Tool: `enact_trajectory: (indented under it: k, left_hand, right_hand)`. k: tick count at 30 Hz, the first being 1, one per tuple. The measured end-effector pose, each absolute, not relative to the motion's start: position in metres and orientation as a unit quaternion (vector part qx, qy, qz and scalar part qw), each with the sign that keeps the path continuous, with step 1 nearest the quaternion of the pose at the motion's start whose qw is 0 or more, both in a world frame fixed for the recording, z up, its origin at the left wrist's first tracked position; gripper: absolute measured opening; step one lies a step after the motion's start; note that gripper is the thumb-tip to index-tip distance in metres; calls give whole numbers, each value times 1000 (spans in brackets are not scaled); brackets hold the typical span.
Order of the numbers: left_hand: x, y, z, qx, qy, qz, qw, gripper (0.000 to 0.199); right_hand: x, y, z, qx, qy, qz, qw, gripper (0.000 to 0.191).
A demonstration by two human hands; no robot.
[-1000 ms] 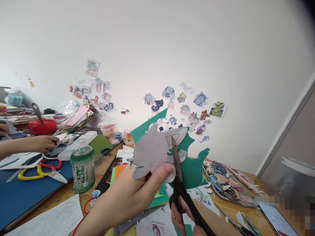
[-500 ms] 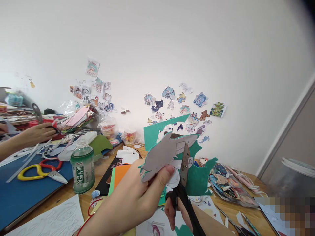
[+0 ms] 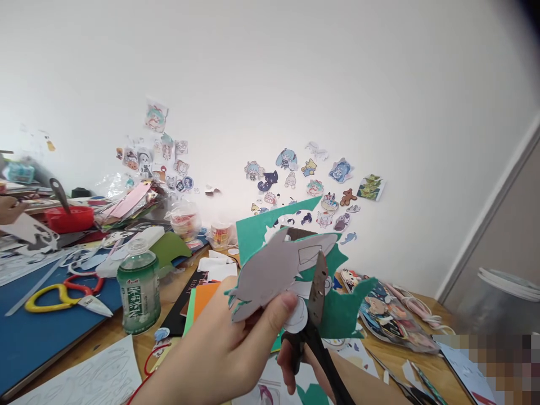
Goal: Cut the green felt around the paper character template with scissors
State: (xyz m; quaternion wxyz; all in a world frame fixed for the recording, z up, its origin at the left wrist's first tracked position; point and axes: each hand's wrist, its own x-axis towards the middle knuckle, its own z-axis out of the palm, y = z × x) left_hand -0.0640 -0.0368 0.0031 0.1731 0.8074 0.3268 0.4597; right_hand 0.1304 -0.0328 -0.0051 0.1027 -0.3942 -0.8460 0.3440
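Note:
My left hand [image 3: 247, 343] grips a grey-white paper cutout [image 3: 265, 267] with a thin green edge, its thumb pressed on the front near a small round white piece [image 3: 296, 318]. Green paper [image 3: 341, 315] hangs beside and behind the cutout, its outer part cut into a ragged shape. My right hand [image 3: 287, 365], mostly hidden below, has its fingers in the handles of black-handled scissors [image 3: 318, 289]. Their blade points up and lies across the lower right of the cutout. Whether the blades are apart is hard to make out.
A green-labelled bottle [image 3: 139, 289] stands left of my arm, near yellow-and-red-handled scissors [image 3: 70, 298] on a blue board [image 3: 50, 343]. Another person's hand [image 3: 10, 211] holds paper at far left, by a red bowl [image 3: 70, 218]. A bag of cutouts [image 3: 390, 315] lies right.
The other person's hand has drawn away to the left from the red bowl and now holds cut paper. My hands and the cutout have shifted slightly left, and the cutout is tilted a little differently.

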Motion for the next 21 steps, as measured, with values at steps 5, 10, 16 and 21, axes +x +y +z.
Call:
enact_trajectory:
  k: [5,10,16,21]
  left_hand:
    - [-65,-40,5,830,288,428,213,43]
    - [-65,-38,-2,811,333,462,135,34]
    - [-66,-35,-8,781,365,502,73,21]
    - [-65,-37,-3,775,379,500,80,20]
  right_hand:
    - [130,-34,0,-418,-817,387,88,17]
    - [127,-44,13,-402,-821,389,112,19]
    - [126,-43,10,-414,-784,454,84,31]
    - [133,-43,9,-420,-767,476,88,21]
